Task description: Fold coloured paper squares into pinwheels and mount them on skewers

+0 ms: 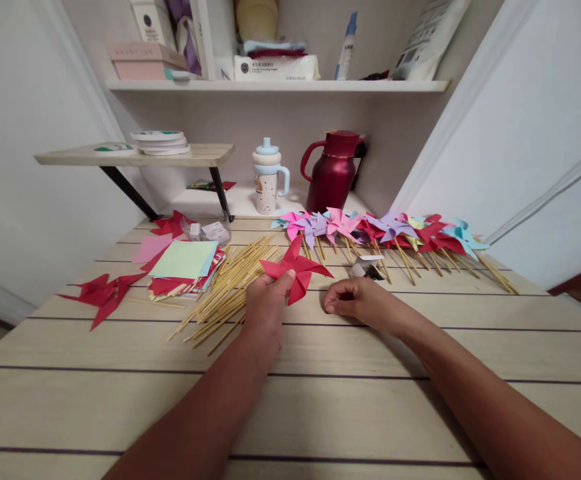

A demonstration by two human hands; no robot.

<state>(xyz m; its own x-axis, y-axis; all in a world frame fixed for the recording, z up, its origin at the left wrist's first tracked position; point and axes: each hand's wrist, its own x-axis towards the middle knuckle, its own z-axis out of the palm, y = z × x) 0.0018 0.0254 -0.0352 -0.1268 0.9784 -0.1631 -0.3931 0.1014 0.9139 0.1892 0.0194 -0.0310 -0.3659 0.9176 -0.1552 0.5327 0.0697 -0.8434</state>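
Note:
My left hand (269, 303) pinches a red paper pinwheel (301, 270) near its middle, thumb on top, holding it just above the table. To the right, my right hand (353, 300) has its fingertips curled together; whatever they hold, if anything, is too small to see. Just behind that hand stands a small open white box (367, 265) with something dark in it. A loose pile of thin wooden sticks (240, 283) lies beside and partly behind my left hand.
Finished pinwheels on sticks (393, 227) lie in a row at the back right. Left are stacked coloured paper squares (185, 259), a red pinwheel (105, 293) and small packets (215, 231). Behind stand a sippy cup (267, 190), a red thermos jug (333, 177) and a small raised shelf (205, 155).

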